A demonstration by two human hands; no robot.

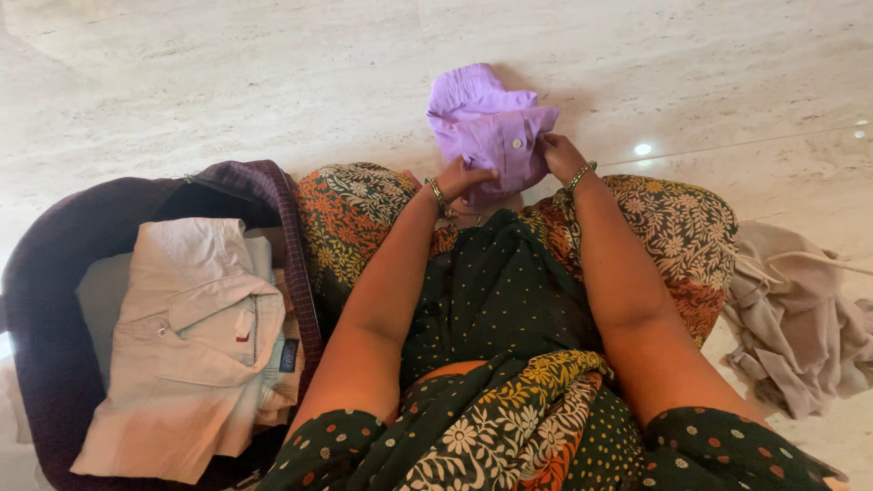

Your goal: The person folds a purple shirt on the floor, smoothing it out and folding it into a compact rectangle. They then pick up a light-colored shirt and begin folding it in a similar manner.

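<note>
Lilac shirt (492, 129) pinched between left hand (462, 177) grip and right hand (560, 156) grip, both clamped on cloth

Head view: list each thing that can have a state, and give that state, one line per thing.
Purple shirt: partly folded, cuff buttoned, held over the person's knees.
Left hand: gripping the shirt's lower edge.
Right hand: pinching the shirt's cuff side.
Dark bag: open, lid flipped back.
Cream shirt: folded, lying on top in the bag.
Beige garment: crumpled, unfolded on the marble floor.
</note>
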